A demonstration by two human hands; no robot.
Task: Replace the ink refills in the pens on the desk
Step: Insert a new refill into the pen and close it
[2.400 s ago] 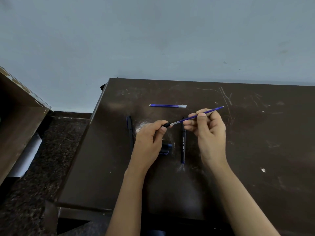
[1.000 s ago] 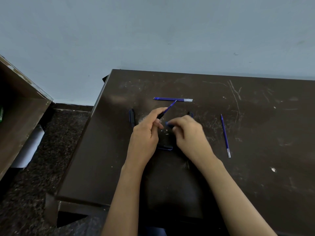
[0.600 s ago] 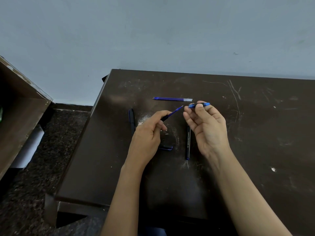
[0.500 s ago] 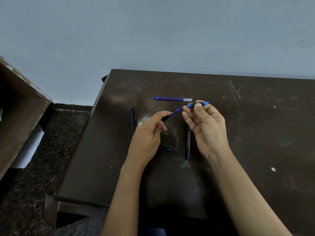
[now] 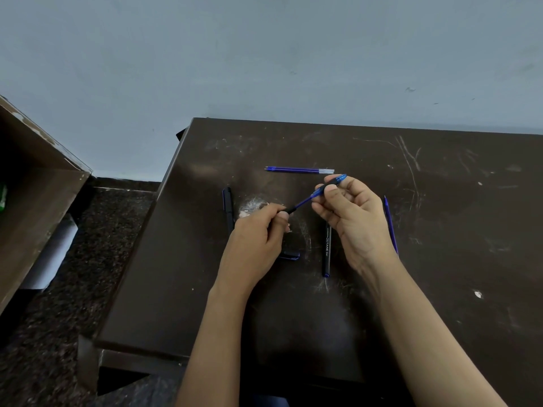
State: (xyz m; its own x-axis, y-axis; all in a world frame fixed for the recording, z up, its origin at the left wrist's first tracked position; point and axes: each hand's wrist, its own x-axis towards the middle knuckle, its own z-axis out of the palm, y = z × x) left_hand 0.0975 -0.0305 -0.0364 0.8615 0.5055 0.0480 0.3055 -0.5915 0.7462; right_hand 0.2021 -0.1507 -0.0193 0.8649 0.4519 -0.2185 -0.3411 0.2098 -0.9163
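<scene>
**Fresh refill meets its grip piece**

Above the counter (image 5: 440, 259), the left hand (image 5: 255, 245) pinches the dark end of a blue refill (image 5: 301, 204) between thumb and fingertips. The right hand (image 5: 352, 218) is closed on a short blue-and-black grip piece (image 5: 333, 183), which sits at the refill's far end; whether the refill has entered it cannot be told. The step in hand looks like reassembly: threading the refill into the pen's front section.

Taking the printed black pen barrel (image 5: 326, 248) as landmark: it lies directly below the right hand's fingers. A second refill (image 5: 299, 170) lies beyond it, a third (image 5: 390, 224) to its right past the right hand, a black pen (image 5: 228, 207) well to its left, and a small dark piece (image 5: 289, 255) just left of it.

Next, judging by this, the two parts need lining up along one axis, then a gentle push before joining the barrel.
</scene>
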